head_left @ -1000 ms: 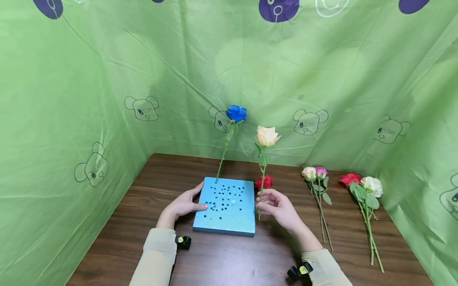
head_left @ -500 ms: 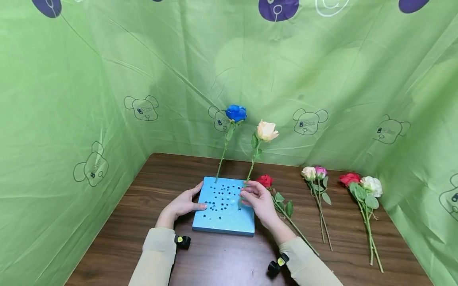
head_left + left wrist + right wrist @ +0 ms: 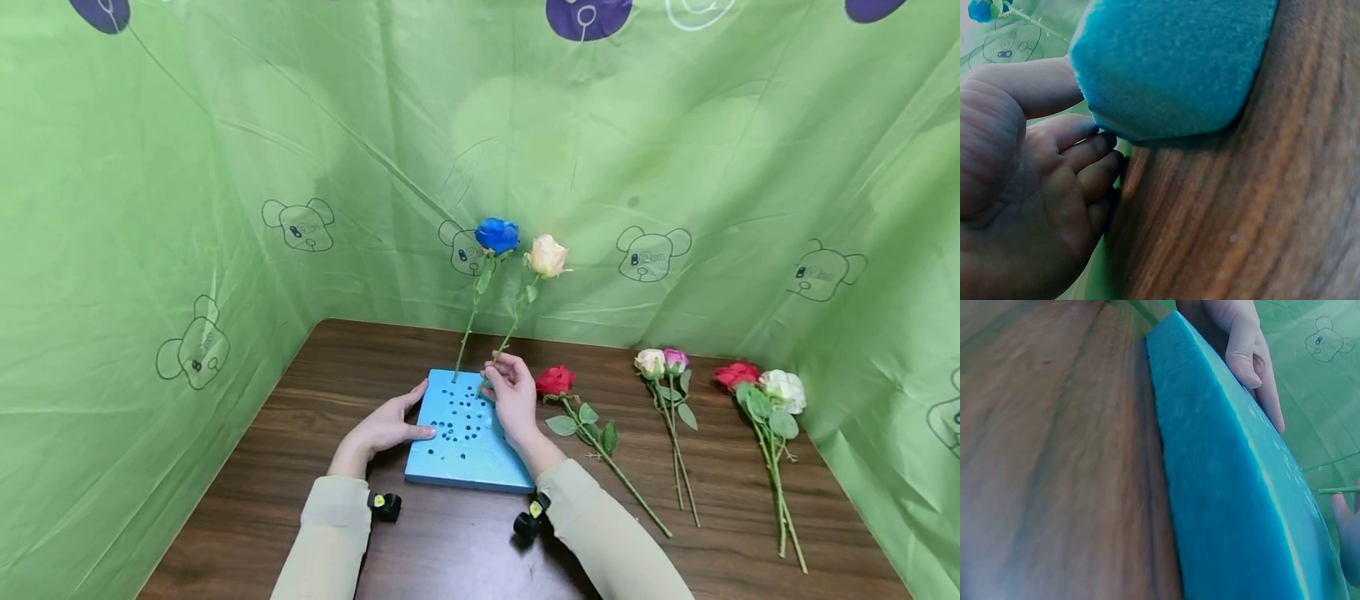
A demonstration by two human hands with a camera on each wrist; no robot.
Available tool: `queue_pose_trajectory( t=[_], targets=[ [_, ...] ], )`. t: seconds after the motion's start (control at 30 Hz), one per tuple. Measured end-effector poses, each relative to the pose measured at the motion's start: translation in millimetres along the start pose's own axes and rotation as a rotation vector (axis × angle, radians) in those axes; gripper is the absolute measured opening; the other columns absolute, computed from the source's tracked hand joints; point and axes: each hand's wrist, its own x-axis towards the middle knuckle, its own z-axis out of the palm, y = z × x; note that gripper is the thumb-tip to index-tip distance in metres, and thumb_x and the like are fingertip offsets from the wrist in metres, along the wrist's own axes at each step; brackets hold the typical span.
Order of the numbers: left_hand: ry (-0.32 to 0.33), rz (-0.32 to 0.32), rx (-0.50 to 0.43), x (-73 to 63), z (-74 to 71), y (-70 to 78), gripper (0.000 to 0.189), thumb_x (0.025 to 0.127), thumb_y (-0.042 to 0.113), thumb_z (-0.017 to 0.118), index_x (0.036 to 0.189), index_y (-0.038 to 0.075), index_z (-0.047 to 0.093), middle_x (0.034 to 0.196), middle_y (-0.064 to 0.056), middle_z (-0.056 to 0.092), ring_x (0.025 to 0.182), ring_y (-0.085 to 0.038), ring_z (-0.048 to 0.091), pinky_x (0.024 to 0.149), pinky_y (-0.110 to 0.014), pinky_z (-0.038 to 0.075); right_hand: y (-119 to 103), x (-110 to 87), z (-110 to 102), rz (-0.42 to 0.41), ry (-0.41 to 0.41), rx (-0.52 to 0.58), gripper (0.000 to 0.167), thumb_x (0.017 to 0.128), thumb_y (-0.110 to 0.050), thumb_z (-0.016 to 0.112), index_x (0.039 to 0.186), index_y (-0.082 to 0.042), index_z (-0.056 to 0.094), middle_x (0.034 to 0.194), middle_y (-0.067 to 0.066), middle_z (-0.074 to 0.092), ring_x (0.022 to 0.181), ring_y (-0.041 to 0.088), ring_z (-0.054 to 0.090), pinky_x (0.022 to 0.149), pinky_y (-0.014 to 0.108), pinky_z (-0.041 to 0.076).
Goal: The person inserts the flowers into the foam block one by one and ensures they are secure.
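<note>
A blue foam block (image 3: 487, 467) pierced with many small holes lies flat on the table. My left hand (image 3: 384, 427) holds its left edge, thumb on the top face; in the left wrist view the fingers (image 3: 1088, 153) sit against the block's side. A blue rose (image 3: 497, 237) stands in the block near its back left corner. Over the back part of the block, my right hand (image 3: 513, 398) pinches the stem of a cream rose (image 3: 547, 256), which leans right. The stem's lower end meets the block's top near the holes; whether it is inside one I cannot tell.
Right of the block lies a red rose (image 3: 555, 380) with a leafy stem. Further right are a pale pink rose (image 3: 649, 363) and a magenta rose (image 3: 675, 360), then another red rose (image 3: 737, 375) beside a white rose (image 3: 783, 390). Green cloth (image 3: 420, 167) hangs behind the table.
My right hand has carried the cream rose leftward from beside the block to over its back part, near the blue rose. The red rose's stem has come into view. My left hand stays put.
</note>
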Motion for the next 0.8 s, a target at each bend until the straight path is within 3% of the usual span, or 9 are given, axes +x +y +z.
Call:
queue_pose_trajectory(
  t=[0.13, 0.3, 0.57, 0.8],
  targets=[
    [-0.002, 0.001, 0.001, 1.4, 0.3, 1.2, 0.105, 0.093, 0.035, 0.087, 0.172, 0.014, 0.021, 0.176, -0.011, 0.021, 0.162, -0.035, 0.019, 0.127, -0.06, 0.022, 6, 7.4, 10, -0.011, 0.05, 0.012, 0.028, 0.107, -0.001, 0.063, 0.135, -0.001, 0.063, 0.119, 0.018, 0.071, 0.112, 0.037, 0.071, 0.083, 0.038, 0.064],
    [-0.006, 0.004, -0.002, 2.1, 0.4, 3.0, 0.105, 0.092, 0.036, 0.087, 0.172, 0.014, 0.021, 0.176, -0.011, 0.022, 0.161, -0.035, 0.019, 0.127, -0.059, 0.023, 13, 11.0, 15, -0.051, 0.083, 0.034, 0.026, 0.106, -0.001, 0.065, 0.132, 0.001, 0.063, 0.123, 0.026, 0.069, 0.106, 0.027, 0.073, 0.083, 0.037, 0.064],
    [-0.002, -0.004, -0.009, 1.9, -0.9, 4.7, 0.105, 0.092, 0.034, 0.087, 0.172, 0.012, 0.021, 0.176, -0.011, 0.022, 0.161, -0.034, 0.019, 0.127, -0.059, 0.022, 17, 10.0, 14, -0.127, 0.02, -0.009, 0.031, 0.106, -0.001, 0.066, 0.13, 0.015, 0.056, 0.125, 0.03, 0.068, 0.109, 0.032, 0.073, 0.093, 0.05, 0.061],
    [0.005, -0.014, -0.003, 1.0, -0.7, 3.4, 0.106, 0.092, 0.034, 0.087, 0.172, 0.012, 0.022, 0.176, -0.011, 0.023, 0.161, -0.035, 0.02, 0.127, -0.059, 0.022, 22, 10.0, 15, -0.133, -0.019, -0.019, 0.021, 0.104, -0.003, 0.069, 0.123, 0.004, 0.064, 0.124, 0.035, 0.066, 0.11, 0.038, 0.072, 0.092, 0.051, 0.062]
  ],
)
